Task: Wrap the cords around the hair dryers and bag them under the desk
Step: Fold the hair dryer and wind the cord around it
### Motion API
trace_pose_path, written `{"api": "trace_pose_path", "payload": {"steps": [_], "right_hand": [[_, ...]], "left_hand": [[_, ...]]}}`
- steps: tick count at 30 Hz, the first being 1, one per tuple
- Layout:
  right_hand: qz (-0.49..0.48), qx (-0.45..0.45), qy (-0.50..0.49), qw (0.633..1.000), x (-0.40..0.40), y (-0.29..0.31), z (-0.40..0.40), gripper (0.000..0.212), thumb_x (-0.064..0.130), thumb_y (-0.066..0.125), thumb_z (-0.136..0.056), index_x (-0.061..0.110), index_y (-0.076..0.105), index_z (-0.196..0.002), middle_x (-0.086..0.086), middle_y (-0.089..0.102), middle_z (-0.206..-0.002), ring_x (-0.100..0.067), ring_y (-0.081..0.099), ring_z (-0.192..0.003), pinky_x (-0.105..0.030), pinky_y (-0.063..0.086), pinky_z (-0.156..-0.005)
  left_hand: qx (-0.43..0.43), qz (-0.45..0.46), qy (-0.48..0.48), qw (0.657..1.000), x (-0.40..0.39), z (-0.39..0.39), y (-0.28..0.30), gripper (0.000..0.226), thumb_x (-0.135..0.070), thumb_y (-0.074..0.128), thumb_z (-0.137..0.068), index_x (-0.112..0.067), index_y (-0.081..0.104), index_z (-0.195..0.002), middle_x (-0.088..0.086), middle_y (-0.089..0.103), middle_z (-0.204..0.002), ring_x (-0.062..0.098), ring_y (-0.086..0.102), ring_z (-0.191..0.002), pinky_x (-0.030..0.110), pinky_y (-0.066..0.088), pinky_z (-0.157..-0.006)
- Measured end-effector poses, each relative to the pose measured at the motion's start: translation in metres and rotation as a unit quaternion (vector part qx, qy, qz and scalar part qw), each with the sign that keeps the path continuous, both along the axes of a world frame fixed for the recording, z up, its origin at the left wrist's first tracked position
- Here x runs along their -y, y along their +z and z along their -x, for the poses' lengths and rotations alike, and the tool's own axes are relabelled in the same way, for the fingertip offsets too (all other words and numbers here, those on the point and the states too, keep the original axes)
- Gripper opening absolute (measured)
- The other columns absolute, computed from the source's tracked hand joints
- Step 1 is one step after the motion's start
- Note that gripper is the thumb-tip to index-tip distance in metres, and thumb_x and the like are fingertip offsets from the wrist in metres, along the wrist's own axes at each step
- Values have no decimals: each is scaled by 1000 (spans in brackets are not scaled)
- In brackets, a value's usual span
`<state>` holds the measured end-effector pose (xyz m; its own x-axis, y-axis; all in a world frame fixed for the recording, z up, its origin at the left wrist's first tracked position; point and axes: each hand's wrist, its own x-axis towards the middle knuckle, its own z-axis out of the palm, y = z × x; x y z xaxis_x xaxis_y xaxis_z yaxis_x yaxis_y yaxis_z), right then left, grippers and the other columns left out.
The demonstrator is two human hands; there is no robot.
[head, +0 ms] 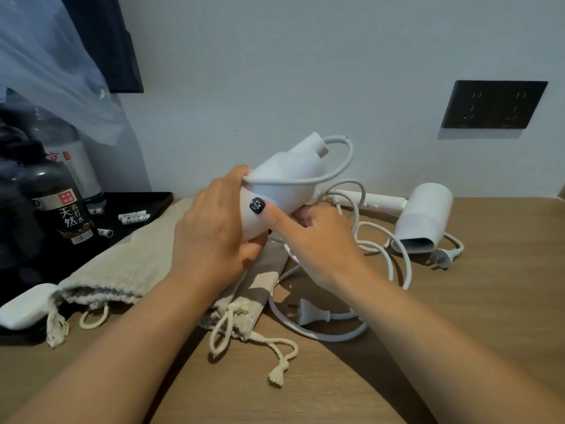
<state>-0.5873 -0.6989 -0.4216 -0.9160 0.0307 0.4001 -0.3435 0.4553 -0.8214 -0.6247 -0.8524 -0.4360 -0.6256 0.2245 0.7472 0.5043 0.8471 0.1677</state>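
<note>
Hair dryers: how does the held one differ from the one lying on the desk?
The held dryer is gripped off the desk by the left hand and right hand; the other dryer lies untouched. The held one has a cord loop drawn over it; the other's cord sprawls loose. Both are white.

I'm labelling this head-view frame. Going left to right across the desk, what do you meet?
White case → dark bottle → left hand → right hand → second hair dryer → wall socket.
</note>
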Motion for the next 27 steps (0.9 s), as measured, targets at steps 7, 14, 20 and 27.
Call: {"api": "trace_pose_path", "payload": {"steps": [7, 14, 20, 27], "right_hand": [[257, 107, 50, 959, 0, 5, 1, 47, 67, 59, -77, 20, 64, -80, 8, 65, -69, -9, 62, -69, -23, 52, -62], [330, 69, 23, 941, 1, 4, 3, 25, 50, 73, -73, 25, 68, -71, -3, 75, -87, -22, 70, -91, -48, 56, -87], [369, 65, 45, 926, -13, 4, 3, 20, 34, 69, -85, 15, 65, -91, 5, 64, -74, -3, 61, -66, -14, 45, -47], [286, 1, 42, 957, -16, 2, 8, 34, 50, 69, -66, 17, 72, -75, -4, 69, -76, -18, 63, -77, -33, 50, -68]], "left_hand": [[-101, 62, 14, 993, -7, -2, 3, 76, -19, 77, -72, -9, 42, -139, 15, 57, -118, 36, 56, -93, 46, 47, -70], [-126, 29, -43, 991, -6, -2, 4, 74, -30, 76, -75, -13, 40, -137, 14, 60, -121, 35, 57, -97, 45, 45, -75], [12, -108, -165, 980, -3, -6, 5, 102, -51, 73, -63, -27, 24, -150, -8, 51, -128, 15, 51, -114, 37, 49, -92], [261, -367, -217, 866, -3, -4, 12, 134, -58, 84, -39, -44, 9, -149, -8, 24, -154, 10, 42, -131, 29, 46, -99]]}}
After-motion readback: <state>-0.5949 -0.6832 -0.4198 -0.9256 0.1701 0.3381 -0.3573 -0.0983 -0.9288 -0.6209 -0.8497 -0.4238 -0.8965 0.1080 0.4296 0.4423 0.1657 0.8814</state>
